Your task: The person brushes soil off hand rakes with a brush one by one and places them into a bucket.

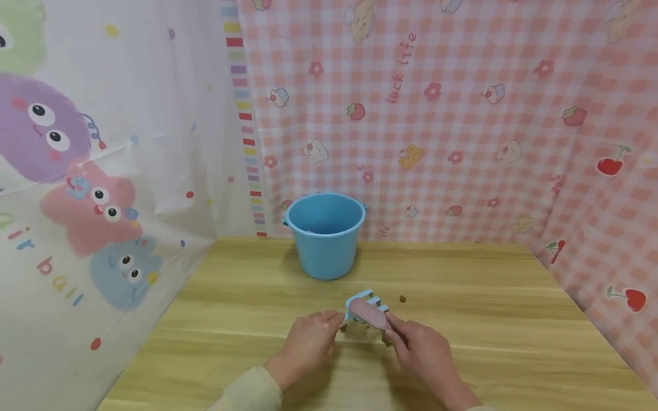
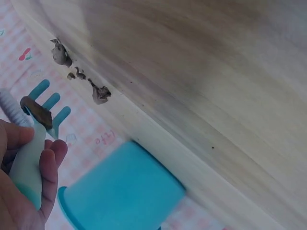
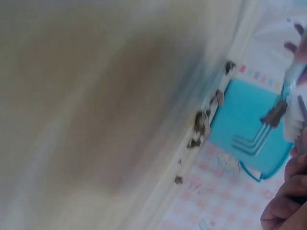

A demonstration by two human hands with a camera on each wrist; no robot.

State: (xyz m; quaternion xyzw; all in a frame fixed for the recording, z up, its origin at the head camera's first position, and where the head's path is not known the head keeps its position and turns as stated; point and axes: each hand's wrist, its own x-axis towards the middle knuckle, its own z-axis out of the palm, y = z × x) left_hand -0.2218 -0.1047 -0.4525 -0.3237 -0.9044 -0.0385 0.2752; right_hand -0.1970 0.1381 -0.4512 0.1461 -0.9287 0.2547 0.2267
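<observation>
Two tools, a small rake (image 2: 33,150) and a pink brush (image 1: 367,313), we hold close together above the wooden table (image 1: 205,331).
Our left hand (image 1: 311,342) curls its fingers and thumb round the rake's pale handle, and a brown clump (image 2: 38,113) sits across its head; our right hand (image 1: 424,348) grips the brush by its handle, though we cannot tell whether the tools touch. More brown clumps (image 2: 100,94) lie on the table, and the blue bucket (image 1: 329,254) stands behind.
</observation>
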